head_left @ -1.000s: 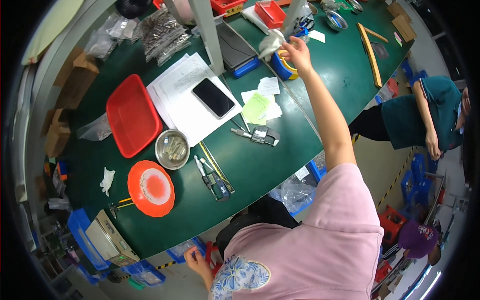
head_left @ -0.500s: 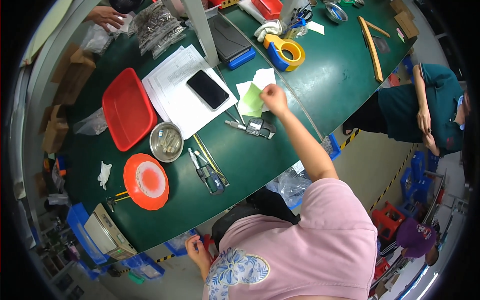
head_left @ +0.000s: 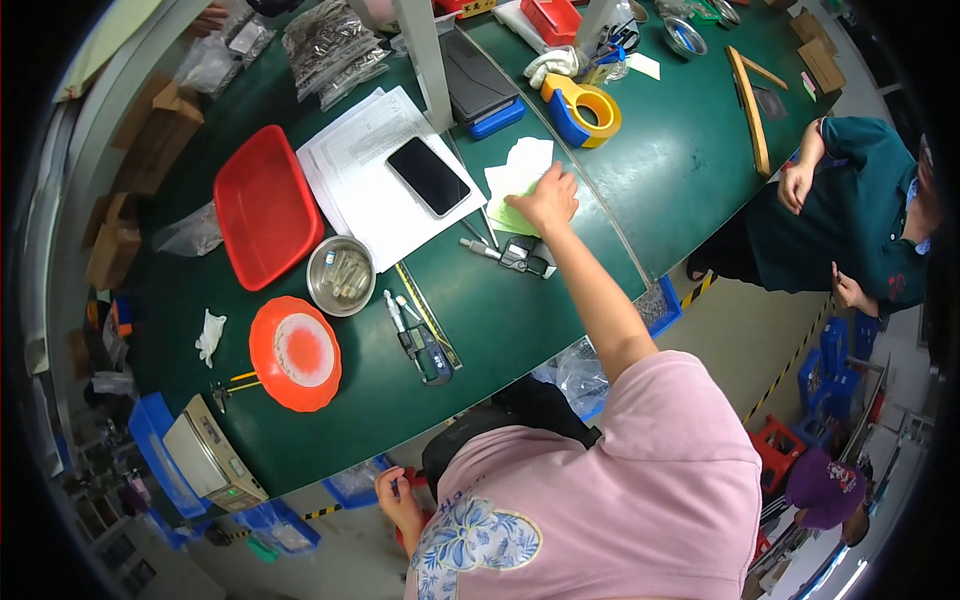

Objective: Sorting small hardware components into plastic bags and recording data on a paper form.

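My right hand (head_left: 548,201) lies with fingers apart over a light-green slip (head_left: 515,212) and white paper pieces (head_left: 523,160), the thumb on the green slip. Just nearer than it lies a digital micrometer (head_left: 520,256), with a thin pen-like rod (head_left: 490,228) at its left. A black-screened phone (head_left: 429,176) rests on printed sheets (head_left: 350,135) left of the hand. My left hand (head_left: 402,503) hangs off the table edge by my waist, fingers loosely bent and apart, with nothing visible in it.
On the green table stand a red tray (head_left: 266,208), a metal bowl (head_left: 341,276) of small parts, an orange-red plate (head_left: 294,354), a second micrometer (head_left: 420,340), a scale (head_left: 214,452) and a tape dispenser (head_left: 582,111). A co-worker (head_left: 840,215) stands at the right.
My right hand has gone from a pinch at the green slip's edge to spread fingers over the papers. The co-worker's hands have moved apart. The view has shifted slightly.
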A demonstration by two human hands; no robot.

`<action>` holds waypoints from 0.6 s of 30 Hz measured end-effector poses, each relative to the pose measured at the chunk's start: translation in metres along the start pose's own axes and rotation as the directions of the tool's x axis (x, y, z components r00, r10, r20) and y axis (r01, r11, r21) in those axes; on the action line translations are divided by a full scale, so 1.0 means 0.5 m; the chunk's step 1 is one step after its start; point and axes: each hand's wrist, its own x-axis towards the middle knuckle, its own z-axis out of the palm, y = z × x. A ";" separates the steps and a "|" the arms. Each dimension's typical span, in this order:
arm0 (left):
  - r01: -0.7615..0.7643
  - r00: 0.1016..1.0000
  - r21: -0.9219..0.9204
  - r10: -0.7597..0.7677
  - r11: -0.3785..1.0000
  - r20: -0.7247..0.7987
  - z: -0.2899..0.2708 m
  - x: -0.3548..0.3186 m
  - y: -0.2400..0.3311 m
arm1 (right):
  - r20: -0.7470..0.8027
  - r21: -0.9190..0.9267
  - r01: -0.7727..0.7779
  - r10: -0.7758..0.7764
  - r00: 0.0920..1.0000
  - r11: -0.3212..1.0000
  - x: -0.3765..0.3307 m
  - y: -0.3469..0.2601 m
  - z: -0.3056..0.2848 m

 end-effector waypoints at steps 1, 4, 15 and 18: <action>0.046 0.999 -0.038 -0.047 0.998 -0.008 0.001 -0.004 0.006 | 0.003 0.001 0.007 -0.007 1.000 1.000 -0.007 -0.004 0.001; 0.071 0.997 -0.063 -0.072 0.996 -0.008 0.003 0.001 0.006 | 0.112 0.059 -0.139 0.132 0.985 0.988 -0.016 -0.021 0.005; 0.028 1.000 -0.042 -0.028 0.999 0.011 0.013 0.006 -0.025 | -0.003 0.055 -0.003 0.003 1.000 0.998 -0.030 -0.016 0.042; -0.011 1.000 -0.030 0.010 1.000 -0.012 0.011 -0.006 -0.047 | 0.040 0.157 -0.013 0.007 0.999 0.987 -0.028 -0.016 0.058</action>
